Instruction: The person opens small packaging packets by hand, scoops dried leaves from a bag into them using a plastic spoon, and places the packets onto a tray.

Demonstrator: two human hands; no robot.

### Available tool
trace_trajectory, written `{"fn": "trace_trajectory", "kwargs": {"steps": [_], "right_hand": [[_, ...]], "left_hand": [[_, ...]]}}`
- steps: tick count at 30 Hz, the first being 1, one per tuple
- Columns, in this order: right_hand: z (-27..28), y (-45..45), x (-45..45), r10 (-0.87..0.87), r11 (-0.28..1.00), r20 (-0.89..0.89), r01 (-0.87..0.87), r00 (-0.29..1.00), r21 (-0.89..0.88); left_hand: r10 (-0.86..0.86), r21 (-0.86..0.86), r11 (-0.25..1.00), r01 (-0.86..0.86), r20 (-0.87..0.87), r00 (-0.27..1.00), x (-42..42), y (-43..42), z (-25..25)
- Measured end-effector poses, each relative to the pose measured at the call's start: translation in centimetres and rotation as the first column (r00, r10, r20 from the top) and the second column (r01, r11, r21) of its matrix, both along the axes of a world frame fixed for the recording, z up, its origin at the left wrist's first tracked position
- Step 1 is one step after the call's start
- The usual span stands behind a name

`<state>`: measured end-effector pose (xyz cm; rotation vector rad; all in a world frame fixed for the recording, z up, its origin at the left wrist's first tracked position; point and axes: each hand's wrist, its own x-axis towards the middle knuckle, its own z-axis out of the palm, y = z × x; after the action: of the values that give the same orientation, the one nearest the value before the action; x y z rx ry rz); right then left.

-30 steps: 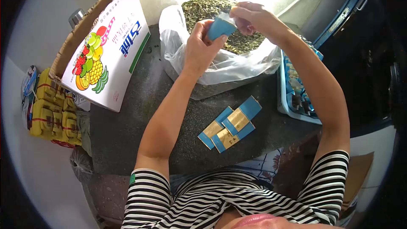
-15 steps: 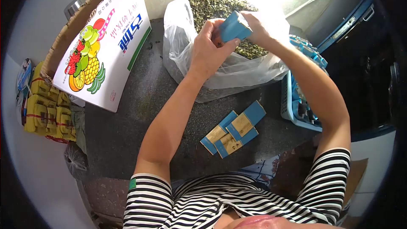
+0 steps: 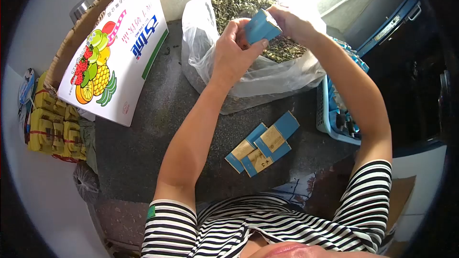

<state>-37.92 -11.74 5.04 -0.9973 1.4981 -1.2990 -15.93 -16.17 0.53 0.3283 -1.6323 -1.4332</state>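
Note:
My left hand (image 3: 237, 48) is closed around a small blue cardboard box (image 3: 261, 29), with the thumb along its near side. The box is held tilted over a clear plastic bag (image 3: 198, 43) full of dried tea leaves (image 3: 244, 2). At the box's upper right end, my right hand (image 3: 292, 25) has its fingers bent in close to the pale edge. Glare and the hand itself hide what its fingertips pinch. Below the bag, several flat blue-and-gold boxes (image 3: 272, 138) lie overlapping on the dark stone counter (image 3: 162, 153).
A large white carton (image 3: 119, 52) with printed fruit stands on the left. Yellow packages (image 3: 45, 124) tied with red string sit beyond it. To the right, a light blue plastic basket (image 3: 325, 114) holds blue packets. A dark cabinet (image 3: 406, 76) is at far right.
The blue box has shifted slightly left and down, still in my left hand. The right hand's fingers have come over the box's upper end. The boxes on the counter lie as before.

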Motion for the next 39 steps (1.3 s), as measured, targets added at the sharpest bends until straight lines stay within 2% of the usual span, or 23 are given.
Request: {"fn": "trace_trajectory", "kwargs": {"steps": [2, 4, 5, 6, 7, 9, 10, 13, 15, 17, 19, 20, 22, 23, 25, 28, 29, 31, 33, 35, 36, 37, 39], "right_hand": [[2.5, 2.0, 0.0, -0.028, 1.000, -0.020, 0.028, 0.999, -0.009], [4.2, 3.8, -0.1, -0.059, 0.998, -0.040, 0.058, 0.997, -0.019], [4.8, 4.6, -0.2, -0.033, 0.994, -0.301, 0.001, 0.953, -0.106], [5.4, 5.2, -0.2, -0.029, 0.982, -0.543, -0.078, 0.840, -0.173], [5.9, 5.8, -0.2, -0.031, 0.982, -0.543, -0.075, 0.839, -0.171], [7.4, 6.8, 0.3, -0.086, 0.989, -0.136, 0.069, 0.987, -0.127], [7.9, 7.0, 0.8, -0.160, 0.985, -0.213, 0.141, 0.964, -0.100], [8.7, 7.9, 2.4, -0.229, 0.973, -0.289, 0.223, 0.930, -0.051], [8.2, 8.0, 3.0, -0.226, 0.974, -0.315, 0.222, 0.922, -0.049], [8.0, 7.7, 4.1, -0.220, 0.975, -0.339, 0.217, 0.915, -0.046], [8.3, 7.2, 5.6, -0.170, 0.984, -0.527, 0.168, 0.833, -0.052], [8.0, 6.8, 5.7, -0.169, 0.985, -0.525, 0.167, 0.834, -0.052], [7.5, 5.9, 5.5, 0.013, 0.988, -0.742, -0.123, 0.670, -0.094], [7.4, 5.9, 6.1, 0.012, 0.988, -0.742, -0.123, 0.671, -0.094], [7.2, 6.0, 7.5, -0.161, 0.937, -0.930, -0.244, 0.332, -0.250], [7.3, 6.1, 6.4, -0.260, 0.890, -0.932, -0.310, 0.254, -0.333], [7.7, 6.4, 6.2, -0.255, 0.891, -0.933, -0.313, 0.253, -0.328], [8.9, 7.3, 5.5, -0.230, 0.890, -0.892, -0.285, 0.390, -0.355], [9.0, 7.3, 3.6, -0.287, 0.876, -0.879, -0.268, 0.381, -0.402], [9.0, 6.7, 2.0, -0.301, 0.944, -0.845, 0.010, 0.442, -0.331], [8.7, 6.3, 1.5, -0.285, 0.952, -0.821, 0.042, 0.495, -0.305], [8.2, 5.8, 1.0, -0.286, 0.951, -0.820, 0.043, 0.495, -0.306], [6.6, 4.5, 0.6, -0.142, 0.989, -0.945, 0.007, 0.296, -0.146]], "left_hand": [[0.015, -0.012, 1.000, -0.015, 0.025, 1.000, -0.3, -0.1, -0.2], [0.037, -0.004, 0.999, -0.038, -0.066, 0.997, -0.7, -0.2, -0.6], [0.032, -0.002, 0.999, -0.032, -0.066, 0.997, -0.7, -0.2, -0.5], [0.031, 0.003, 1.000, -0.031, -0.041, 0.999, -0.6, -0.2, -0.4], [0.032, 0.009, 0.999, -0.032, -0.017, 0.999, -0.5, -0.1, -0.3], [0.020, 0.030, 0.999, -0.019, -0.021, 1.000, -0.4, 0.0, -0.2], [0.027, 0.018, 0.999, -0.027, -0.020, 0.999, -0.6, -0.1, -0.4], [0.012, 0.002, 1.000, -0.012, 0.013, 1.000, -0.4, -0.2, -0.1], [-0.009, -0.002, 1.000, 0.009, 0.046, 0.999, -0.6, -0.2, -0.2], [0.033, -0.032, 0.999, -0.033, 0.002, 0.999, -0.8, -0.4, -0.6], [0.033, -0.034, 0.999, -0.032, 0.022, 0.999, -0.8, -0.5, -0.7], [0.029, -0.037, 0.999, -0.027, 0.039, 0.999, -0.8, -0.4, -0.6], [0.031, -0.039, 0.999, -0.029, 0.056, 0.998, -0.6, -0.2, -0.3], [0.031, -0.039, 0.999, -0.028, 0.073, 0.997, -0.5, -0.2, -0.2], [0.028, -0.039, 0.999, -0.026, 0.068, 0.997, -0.7, -0.5, -0.5], [0.004, -0.001, 1.000, -0.004, 0.033, 0.999, -0.6, -0.4, -0.6], [-0.021, 0.032, 0.999, 0.021, 0.000, 1.000, -0.6, -0.3, -0.5], [-0.022, 0.043, 0.999, 0.022, -0.009, 1.000, -0.5, -0.2, -0.3], [-0.022, 0.052, 0.998, 0.023, -0.018, 1.000, -0.5, -0.3, -0.4], [-0.023, 0.036, 0.999, 0.025, -0.031, 0.999, -0.6, -0.4, -0.6], [-0.023, 0.037, 0.999, 0.024, -0.030, 0.999, -0.6, -0.4, -0.7], [-0.013, 0.022, 1.000, 0.013, -0.022, 1.000, -0.6, -0.5, -0.8], [-0.003, 0.002, 1.000, 0.003, -0.012, 1.000, -0.6, -0.5, -0.7]]}}
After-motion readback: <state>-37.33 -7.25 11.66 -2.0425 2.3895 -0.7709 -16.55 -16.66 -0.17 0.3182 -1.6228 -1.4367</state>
